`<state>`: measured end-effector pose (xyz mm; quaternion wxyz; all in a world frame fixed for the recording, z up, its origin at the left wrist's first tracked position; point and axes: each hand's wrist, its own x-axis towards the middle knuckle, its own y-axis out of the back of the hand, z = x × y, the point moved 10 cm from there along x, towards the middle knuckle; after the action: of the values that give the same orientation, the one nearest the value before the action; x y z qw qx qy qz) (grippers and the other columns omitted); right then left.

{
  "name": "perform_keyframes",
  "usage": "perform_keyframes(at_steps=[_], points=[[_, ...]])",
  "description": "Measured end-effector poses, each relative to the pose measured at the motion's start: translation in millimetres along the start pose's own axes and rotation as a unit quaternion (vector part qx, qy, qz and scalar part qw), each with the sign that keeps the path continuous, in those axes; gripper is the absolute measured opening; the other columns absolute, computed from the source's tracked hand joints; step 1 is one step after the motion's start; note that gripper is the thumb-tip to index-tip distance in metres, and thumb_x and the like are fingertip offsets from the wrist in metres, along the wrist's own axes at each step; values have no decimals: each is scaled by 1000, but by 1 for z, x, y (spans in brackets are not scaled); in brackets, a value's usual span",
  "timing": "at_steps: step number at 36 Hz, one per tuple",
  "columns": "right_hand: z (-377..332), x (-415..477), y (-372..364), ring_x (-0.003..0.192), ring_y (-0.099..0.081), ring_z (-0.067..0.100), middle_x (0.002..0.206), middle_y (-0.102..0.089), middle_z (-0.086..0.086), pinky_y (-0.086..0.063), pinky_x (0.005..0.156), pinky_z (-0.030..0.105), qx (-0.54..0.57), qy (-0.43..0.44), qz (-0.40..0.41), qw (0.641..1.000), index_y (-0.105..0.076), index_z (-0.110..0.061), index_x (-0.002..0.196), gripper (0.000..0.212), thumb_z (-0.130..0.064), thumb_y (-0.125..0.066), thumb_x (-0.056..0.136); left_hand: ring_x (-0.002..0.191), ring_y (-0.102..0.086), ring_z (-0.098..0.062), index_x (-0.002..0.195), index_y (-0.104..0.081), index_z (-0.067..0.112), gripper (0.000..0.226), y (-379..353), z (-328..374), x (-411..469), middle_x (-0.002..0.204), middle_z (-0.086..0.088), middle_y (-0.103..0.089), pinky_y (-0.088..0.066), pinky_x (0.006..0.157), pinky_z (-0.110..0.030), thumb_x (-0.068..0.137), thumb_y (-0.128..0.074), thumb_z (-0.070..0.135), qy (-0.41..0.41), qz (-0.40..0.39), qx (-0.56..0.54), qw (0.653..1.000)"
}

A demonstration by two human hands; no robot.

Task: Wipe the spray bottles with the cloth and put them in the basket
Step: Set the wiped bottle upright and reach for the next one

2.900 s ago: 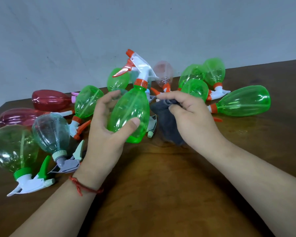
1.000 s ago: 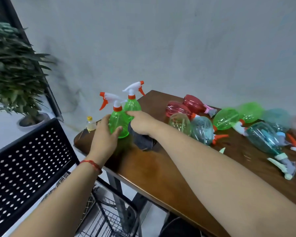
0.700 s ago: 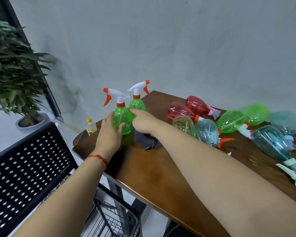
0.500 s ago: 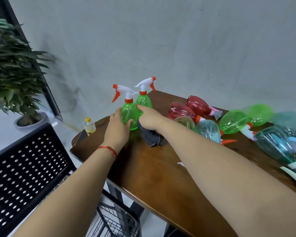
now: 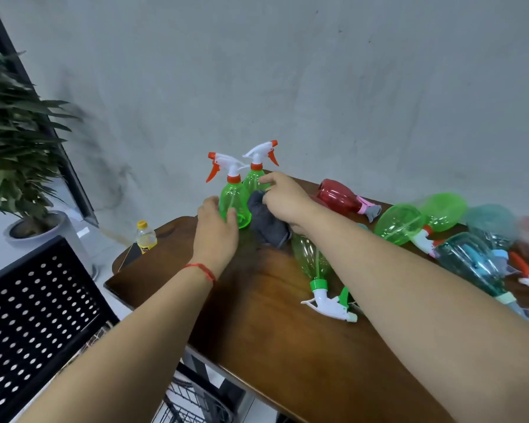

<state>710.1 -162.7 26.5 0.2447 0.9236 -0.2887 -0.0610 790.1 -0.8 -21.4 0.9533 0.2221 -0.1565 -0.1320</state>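
Note:
Two green spray bottles with orange-and-white triggers stand upright near the table's far left corner. My left hand (image 5: 216, 230) curls round the base of the nearer green spray bottle (image 5: 234, 201), thumb on its front. The second upright bottle (image 5: 255, 179) stands just behind it. My right hand (image 5: 284, 199) pinches a dark grey cloth (image 5: 268, 224) right of the nearer bottle, its index finger reaching to the rear bottle. A black wire basket (image 5: 193, 403) shows below the table's near edge, mostly hidden.
Several bottles lie on the brown table (image 5: 272, 331): a red one (image 5: 338, 198), green ones (image 5: 399, 224), a teal one (image 5: 468, 264), a clear one with a green-white trigger (image 5: 329, 302). A small yellow bottle (image 5: 145, 236), a perforated black chair back (image 5: 28, 306) and a potted plant (image 5: 16, 141) are left.
The green bottle went from the pile to the table's left end and now stands beside another upright one. My right hand has lifted the cloth slightly; my left hand's grip looks looser.

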Motion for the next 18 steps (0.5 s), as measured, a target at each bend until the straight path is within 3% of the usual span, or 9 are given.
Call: perform_keyframes(at_steps=[3,6,9,12,15,18], points=[[2,-26,20,117,-68,20,118,-72,2,-55,106,40,100,28,-12,994,-69,-19,124,39,5,-60,95,116,-69,-20,125,-69,22,29,-2,24,-30,124,3,-73,-57,96,-38,111,-52,41,-13,-56,-123,991],[7,-63,45,114,-72,18,116,-78,3,-57,106,39,171,51,-14,984,-74,-16,117,33,8,-64,95,113,-75,-20,122,-72,20,26,-30,55,-62,119,0,-78,-64,93,-36,110,-61,40,-3,-199,-246,949],[20,-99,74,114,-73,19,115,-79,2,-56,107,43,203,67,11,977,-77,-18,112,33,7,-64,95,103,-77,-22,117,-76,17,22,-42,87,-84,105,0,-81,-63,94,-49,101,-73,32,-76,-205,-211,953],[42,-133,110,116,-72,21,116,-79,2,-54,109,46,214,64,67,973,-78,-23,111,36,5,-64,94,72,-68,-10,101,-75,12,10,-62,115,-108,76,5,-74,-53,71,-34,98,-78,21,-118,-193,-197,954],[71,-168,143,122,-68,22,128,-74,6,-49,114,47,272,44,107,955,-75,-23,119,35,-5,-66,91,69,-64,-14,94,-72,6,19,-88,149,-139,77,-11,-75,-50,68,-33,96,-82,22,-142,-210,-195,948],[104,-202,161,125,-67,29,132,-70,20,-48,114,49,374,20,75,924,-68,-6,128,36,-15,-71,93,71,-66,-21,95,-72,-3,23,-126,177,-175,84,-23,-76,-50,66,-34,96,-82,18,-136,-277,-212,927]])
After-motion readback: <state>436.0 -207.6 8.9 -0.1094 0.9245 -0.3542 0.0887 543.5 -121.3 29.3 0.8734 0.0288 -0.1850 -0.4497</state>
